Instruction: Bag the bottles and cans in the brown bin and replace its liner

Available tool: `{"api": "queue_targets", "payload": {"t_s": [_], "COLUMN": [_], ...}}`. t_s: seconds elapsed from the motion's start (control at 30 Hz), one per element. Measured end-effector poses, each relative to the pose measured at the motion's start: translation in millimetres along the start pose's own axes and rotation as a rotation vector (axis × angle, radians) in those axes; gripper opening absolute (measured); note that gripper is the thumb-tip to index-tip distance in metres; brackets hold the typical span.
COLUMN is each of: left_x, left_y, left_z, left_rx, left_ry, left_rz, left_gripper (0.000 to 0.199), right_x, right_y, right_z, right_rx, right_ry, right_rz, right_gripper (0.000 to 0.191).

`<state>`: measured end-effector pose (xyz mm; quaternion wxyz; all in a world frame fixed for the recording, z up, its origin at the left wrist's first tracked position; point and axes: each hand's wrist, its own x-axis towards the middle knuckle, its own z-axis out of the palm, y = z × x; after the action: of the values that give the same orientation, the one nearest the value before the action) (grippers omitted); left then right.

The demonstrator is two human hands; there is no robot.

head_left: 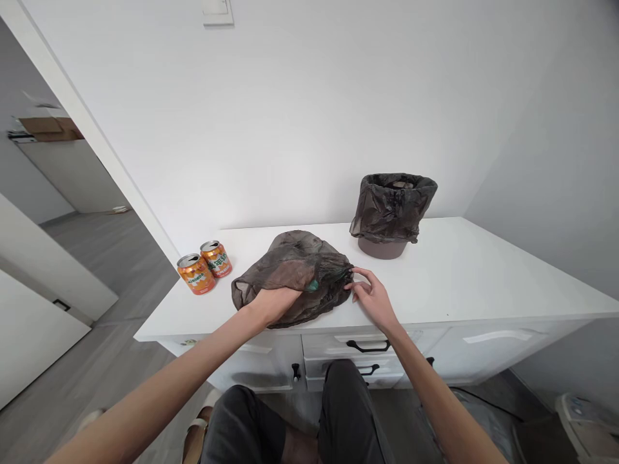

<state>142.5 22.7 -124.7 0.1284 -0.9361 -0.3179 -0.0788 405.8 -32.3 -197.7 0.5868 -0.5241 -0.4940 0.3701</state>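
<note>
A thin, see-through black plastic bag lies spread on the white cabinet top. My left hand reaches inside it through the opening on the left, and its fingers show only dimly through the film, beside a small green item. At the bag's gathered right end, my right hand has its fingers curled and pinched on the plastic.
Two orange drink cans stand at the left end of the white cabinet top. Near the wall at the back right is a brown bin lined with a black bag. Drawers with black handles face me below.
</note>
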Motion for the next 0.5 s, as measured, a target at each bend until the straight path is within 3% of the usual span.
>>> {"api": "queue_targets", "payload": {"t_s": [0.13, 0.27, 0.37, 0.5], "left_x": [-48, -116, -165, -203], "left_y": [1, 6, 9, 8], "left_z": [-19.1, -47.2, -77.3, -124.9], "left_rx": [-0.017, -0.118, -0.291, -0.508], "left_ry": [0.018, 0.114, 0.194, 0.461], "left_rz": [0.079, 0.096, -0.16, -0.63], "left_gripper": [0.052, 0.059, 0.052, 0.039], "right_x": [-1, -3, -4, -6], "right_y": [-1, 2, 4, 5], "right_z": [0, 0, 2, 2], "right_rx": [-0.029, -0.054, -0.046, -0.052], "right_ry": [-0.007, 0.012, 0.023, 0.022], "right_rz": [-0.003, -0.017, -0.009, -0.004], "right_gripper": [0.051, 0.048, 0.048, 0.05]}}
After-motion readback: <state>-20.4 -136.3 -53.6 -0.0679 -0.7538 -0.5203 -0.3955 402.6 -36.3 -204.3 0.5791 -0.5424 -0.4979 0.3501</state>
